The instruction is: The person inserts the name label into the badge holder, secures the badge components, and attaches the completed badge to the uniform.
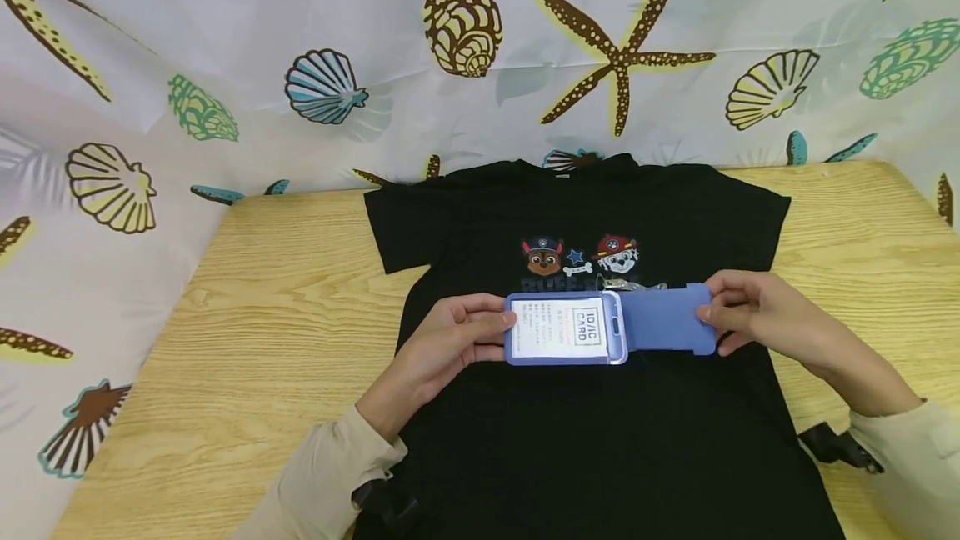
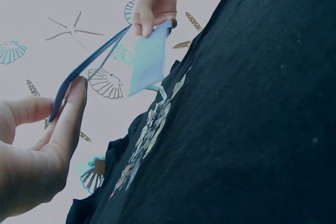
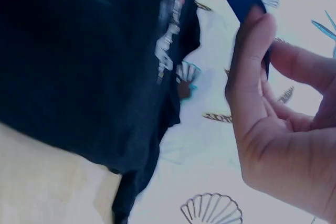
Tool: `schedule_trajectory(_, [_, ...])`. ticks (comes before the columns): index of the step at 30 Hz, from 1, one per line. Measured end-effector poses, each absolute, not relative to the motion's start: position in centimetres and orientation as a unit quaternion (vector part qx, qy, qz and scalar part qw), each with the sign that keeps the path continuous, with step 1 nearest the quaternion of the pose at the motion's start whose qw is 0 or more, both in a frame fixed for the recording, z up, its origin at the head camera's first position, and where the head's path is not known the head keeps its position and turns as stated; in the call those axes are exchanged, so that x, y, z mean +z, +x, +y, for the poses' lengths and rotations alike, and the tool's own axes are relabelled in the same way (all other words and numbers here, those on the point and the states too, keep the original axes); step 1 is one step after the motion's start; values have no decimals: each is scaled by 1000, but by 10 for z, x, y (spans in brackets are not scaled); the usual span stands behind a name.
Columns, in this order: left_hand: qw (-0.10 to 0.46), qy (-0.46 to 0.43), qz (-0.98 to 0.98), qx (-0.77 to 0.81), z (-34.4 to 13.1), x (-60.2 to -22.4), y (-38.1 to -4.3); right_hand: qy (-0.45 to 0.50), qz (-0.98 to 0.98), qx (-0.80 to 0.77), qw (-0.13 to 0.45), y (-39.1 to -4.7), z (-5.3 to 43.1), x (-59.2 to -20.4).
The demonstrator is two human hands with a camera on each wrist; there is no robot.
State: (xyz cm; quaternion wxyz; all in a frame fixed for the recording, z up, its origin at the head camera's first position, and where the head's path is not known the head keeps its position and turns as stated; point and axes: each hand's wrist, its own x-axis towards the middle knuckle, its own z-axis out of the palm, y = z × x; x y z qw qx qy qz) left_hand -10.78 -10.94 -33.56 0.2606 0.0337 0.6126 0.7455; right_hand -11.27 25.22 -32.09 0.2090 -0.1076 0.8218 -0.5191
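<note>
A blue badge holder (image 1: 566,362) with a white "ID/IC CARD" insert (image 1: 551,327) is held level above a black T-shirt (image 1: 585,440). My left hand (image 1: 457,332) pinches its left end between thumb and fingers. At the right, my right hand (image 1: 750,311) pinches the outer end of a plain blue plastic panel (image 1: 663,319), whose inner end meets the slotted end of the holder. Whether the two are joined there I cannot tell. A metal clip (image 1: 626,284) shows along the upper edge. In the left wrist view the panel (image 2: 148,61) hangs from my right hand at an angle to the holder.
The T-shirt lies spread on a wooden table (image 1: 285,298), its cartoon dog print (image 1: 581,257) just beyond the holder. Behind the table hangs a white cloth (image 1: 420,107) patterned with shells and starfish. Dark straps (image 1: 386,507) circle both sleeved wrists.
</note>
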Motion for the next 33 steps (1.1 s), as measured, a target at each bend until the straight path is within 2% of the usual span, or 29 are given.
schedule_trajectory(8, [250,38,606,754,-113,-334,-109,-100,818,-547,149,-109,262,-313])
schedule_trajectory(13, [253,34,601,757,-114,-334,-109,-85,814,-558,136,-107,265,-312])
schedule_trajectory(28, [249,34,600,759,-117,-331,-108,-92,721,-670,150,-105,270,-315])
schedule_trajectory(33, [252,40,600,758,-116,-332,-107,-112,700,-681,184,-103,264,-316])
